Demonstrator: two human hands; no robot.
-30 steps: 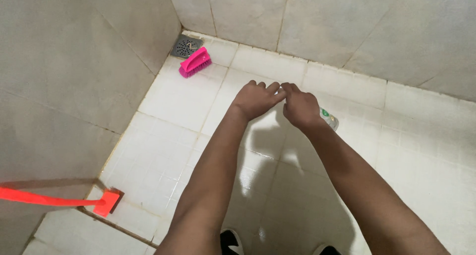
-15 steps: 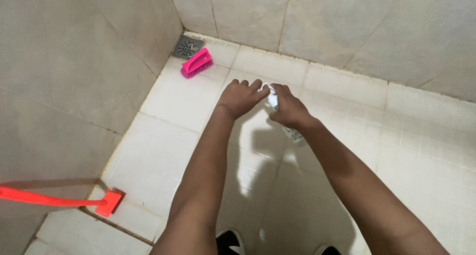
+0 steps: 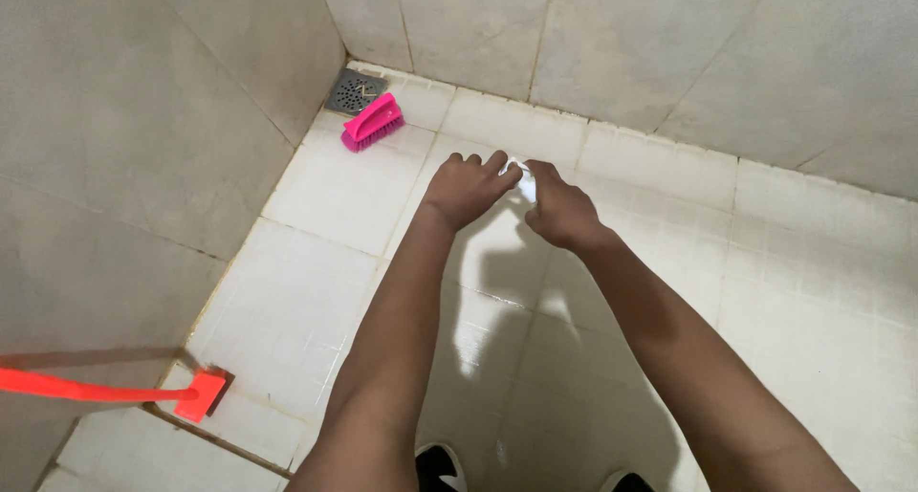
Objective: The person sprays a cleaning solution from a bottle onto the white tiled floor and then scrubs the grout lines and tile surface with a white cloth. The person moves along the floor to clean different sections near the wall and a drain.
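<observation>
The right hand [image 3: 559, 210] has its grip closed around a small white object [image 3: 525, 188], of which only a sliver shows between the two hands. The left hand [image 3: 469, 188] meets it with curled fingers touching its top end; how tightly cannot be told. Both are held above the white tiled floor [image 3: 316, 215]. Near the corner drain [image 3: 356, 91] lies a pink scrub brush [image 3: 372, 124]; a red-handled tool [image 3: 115, 392] rests at the left.

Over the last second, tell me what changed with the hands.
The right hand turned the small white bottle up toward the left hand, whose fingers now meet its top. The pink scrub brush, floor drain and red squeegee stayed put.
</observation>
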